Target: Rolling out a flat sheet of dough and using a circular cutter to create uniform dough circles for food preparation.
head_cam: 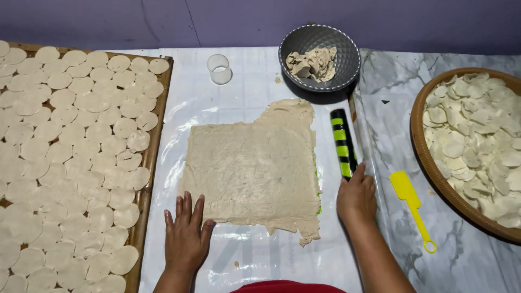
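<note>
Marble-pattern table (467,255) against a purple wall (163,21), its middle covered by a clear plastic sheet (179,108).

Near edge: left hand (186,236) flat on the sheet, fingers spread, holding nothing, fingertips touching the near edge of the dough sheet (252,168). Right hand (356,196) closed around the near end of a black-and-green striped roller (343,142), which lies along the dough's right edge, just beside it.

Dough sheet: rolled flat, roughly rectangular, ragged at the far right corner and near right corner; centred on the plastic.

Right of the right hand: yellow scraper (411,205) lying on bare marble, apart from the hand.

Right edge: round woven basket (420,146) heaped with pale cut discs (477,141).

Left edge: wooden tray (147,168) covered with overlapping rows of dough rounds (70,146).

Far side: small clear ring cutter (219,69) on the plastic; grey bowl (320,40) holding dough scraps (313,62), just beyond the roller's far end.
</note>
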